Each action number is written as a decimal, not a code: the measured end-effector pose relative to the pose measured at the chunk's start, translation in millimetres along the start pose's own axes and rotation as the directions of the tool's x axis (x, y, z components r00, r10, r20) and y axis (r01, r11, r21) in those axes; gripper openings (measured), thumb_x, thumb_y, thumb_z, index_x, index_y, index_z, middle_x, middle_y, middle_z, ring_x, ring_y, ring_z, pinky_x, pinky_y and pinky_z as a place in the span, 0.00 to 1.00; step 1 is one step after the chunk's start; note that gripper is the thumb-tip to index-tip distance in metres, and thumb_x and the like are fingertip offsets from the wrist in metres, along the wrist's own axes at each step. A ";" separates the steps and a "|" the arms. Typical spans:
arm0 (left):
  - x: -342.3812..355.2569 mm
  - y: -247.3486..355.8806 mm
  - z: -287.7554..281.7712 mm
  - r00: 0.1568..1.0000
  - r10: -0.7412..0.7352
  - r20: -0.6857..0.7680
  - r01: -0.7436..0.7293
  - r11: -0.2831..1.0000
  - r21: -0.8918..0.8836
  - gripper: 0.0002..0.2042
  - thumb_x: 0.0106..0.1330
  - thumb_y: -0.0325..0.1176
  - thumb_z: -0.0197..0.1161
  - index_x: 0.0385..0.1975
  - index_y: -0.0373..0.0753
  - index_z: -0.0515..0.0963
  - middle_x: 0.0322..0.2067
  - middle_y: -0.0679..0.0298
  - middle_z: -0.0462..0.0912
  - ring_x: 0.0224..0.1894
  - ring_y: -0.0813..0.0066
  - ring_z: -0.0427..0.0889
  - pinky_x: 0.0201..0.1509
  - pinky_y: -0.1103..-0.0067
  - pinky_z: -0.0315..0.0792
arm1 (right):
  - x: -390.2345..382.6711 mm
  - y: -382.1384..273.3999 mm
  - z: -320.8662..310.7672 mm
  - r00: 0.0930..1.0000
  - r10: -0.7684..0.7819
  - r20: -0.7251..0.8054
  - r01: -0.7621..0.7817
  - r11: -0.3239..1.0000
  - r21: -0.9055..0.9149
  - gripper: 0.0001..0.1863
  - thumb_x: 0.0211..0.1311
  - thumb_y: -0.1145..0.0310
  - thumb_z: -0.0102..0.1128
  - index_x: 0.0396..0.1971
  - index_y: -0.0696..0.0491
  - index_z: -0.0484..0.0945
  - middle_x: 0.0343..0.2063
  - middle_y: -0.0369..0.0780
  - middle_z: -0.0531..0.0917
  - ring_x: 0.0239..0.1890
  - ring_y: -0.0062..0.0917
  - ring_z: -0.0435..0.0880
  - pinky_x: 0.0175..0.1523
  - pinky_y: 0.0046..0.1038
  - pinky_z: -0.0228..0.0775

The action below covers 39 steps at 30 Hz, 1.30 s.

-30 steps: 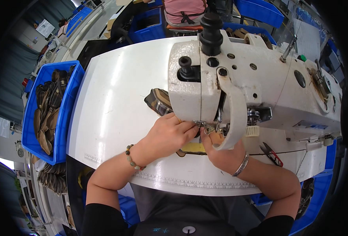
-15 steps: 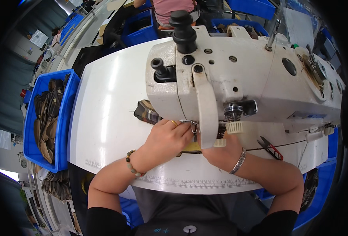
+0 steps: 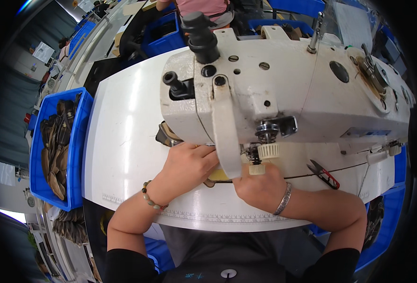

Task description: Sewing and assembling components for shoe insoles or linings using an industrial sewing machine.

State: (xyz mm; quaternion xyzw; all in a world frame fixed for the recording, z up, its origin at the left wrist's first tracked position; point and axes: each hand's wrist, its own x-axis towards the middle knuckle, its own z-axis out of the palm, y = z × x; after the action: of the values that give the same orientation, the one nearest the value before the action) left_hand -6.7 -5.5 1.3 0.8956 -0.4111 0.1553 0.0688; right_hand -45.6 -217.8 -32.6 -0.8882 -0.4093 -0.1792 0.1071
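Observation:
Under the head of the white sewing machine lies a fabric piece with a yellow face and a brown edge. My left hand is closed on its left side, fingers bent and pressed together, their tips partly behind the machine. On the right, my right hand is curled at the piece's near right edge; the machine's knobs hide some of its fingers. A camouflage-patterned part with a dark edge shows beyond my left hand; whether it joins the yellow piece is hidden. The needle area is mostly covered.
Red-handled thread snips lie on the white table, right of my right hand. A blue bin of brown and dark cut pieces stands at the left. Another blue bin is at lower right. A person in pink sits beyond the machine.
The view has shifted, so the machine appears farther left. My hands stay at the fabric piece, and more of its yellow face and brown edge shows between them.

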 end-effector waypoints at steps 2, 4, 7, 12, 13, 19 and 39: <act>-4.4 -2.9 2.0 0.998 -0.046 0.043 0.045 0.999 0.025 0.11 0.47 0.32 0.69 0.33 0.43 0.83 0.24 0.70 0.81 0.26 0.71 0.82 0.29 0.75 0.76 | 0.1 -2.4 4.7 0.999 0.028 -0.040 -0.028 1.000 -0.013 0.04 0.41 0.68 0.62 0.15 0.49 0.76 0.09 0.34 0.75 0.17 0.25 0.80 0.20 0.29 0.70; -3.0 -6.6 4.2 0.998 -0.055 0.007 0.055 0.998 -0.005 0.11 0.47 0.32 0.69 0.32 0.43 0.83 0.22 0.70 0.80 0.25 0.70 0.82 0.28 0.74 0.76 | 0.3 -3.1 4.7 0.999 0.020 -0.031 -0.021 1.000 -0.020 0.04 0.41 0.68 0.62 0.15 0.49 0.77 0.09 0.34 0.75 0.17 0.25 0.80 0.20 0.29 0.70; -4.1 -9.1 6.1 0.996 -0.083 0.016 0.083 0.996 -0.029 0.12 0.46 0.30 0.69 0.33 0.43 0.83 0.22 0.68 0.80 0.25 0.68 0.83 0.27 0.73 0.76 | 0.8 -1.9 3.3 0.999 0.012 -0.035 -0.013 0.999 -0.031 0.04 0.42 0.68 0.62 0.15 0.49 0.77 0.10 0.34 0.75 0.17 0.25 0.80 0.20 0.28 0.69; -0.9 -7.5 9.6 0.997 -0.024 -0.077 0.018 0.997 -0.074 0.15 0.48 0.29 0.69 0.39 0.43 0.85 0.29 0.65 0.83 0.30 0.66 0.85 0.30 0.73 0.77 | 1.3 -0.5 3.8 0.998 0.023 -0.065 -0.026 0.999 -0.035 0.04 0.42 0.69 0.62 0.15 0.49 0.77 0.10 0.35 0.76 0.17 0.25 0.81 0.20 0.28 0.69; 0.0 -4.6 7.9 0.999 -0.007 -0.050 0.004 0.999 -0.049 0.11 0.49 0.27 0.67 0.35 0.42 0.83 0.28 0.65 0.82 0.28 0.66 0.83 0.28 0.73 0.76 | 1.2 -0.8 3.3 0.998 0.023 -0.059 -0.026 0.999 -0.038 0.04 0.42 0.69 0.62 0.15 0.49 0.77 0.11 0.35 0.76 0.17 0.24 0.81 0.20 0.28 0.69; -1.1 0.3 9.0 0.999 0.037 -0.016 -0.037 0.998 -0.053 0.10 0.51 0.29 0.63 0.34 0.40 0.82 0.31 0.66 0.82 0.33 0.67 0.82 0.33 0.73 0.77 | 1.2 -1.3 6.4 0.999 0.001 -0.049 -0.003 0.999 -0.052 0.04 0.42 0.69 0.62 0.14 0.49 0.77 0.11 0.35 0.77 0.17 0.25 0.81 0.20 0.28 0.69; -1.6 9.3 15.4 0.998 0.066 0.011 -0.066 0.988 0.139 0.11 0.52 0.29 0.62 0.36 0.42 0.83 0.34 0.62 0.82 0.43 0.63 0.82 0.44 0.71 0.76 | 1.6 -1.7 4.6 0.998 0.030 -0.059 -0.030 1.000 0.001 0.05 0.41 0.68 0.62 0.13 0.50 0.76 0.13 0.37 0.78 0.19 0.27 0.83 0.23 0.29 0.72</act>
State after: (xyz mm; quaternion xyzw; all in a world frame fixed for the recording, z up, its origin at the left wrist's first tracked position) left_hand -11.4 -14.3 -13.8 0.8847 -0.4289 0.1829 -0.0006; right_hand -44.9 -214.1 -36.1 -0.8886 -0.3924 -0.2037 0.1219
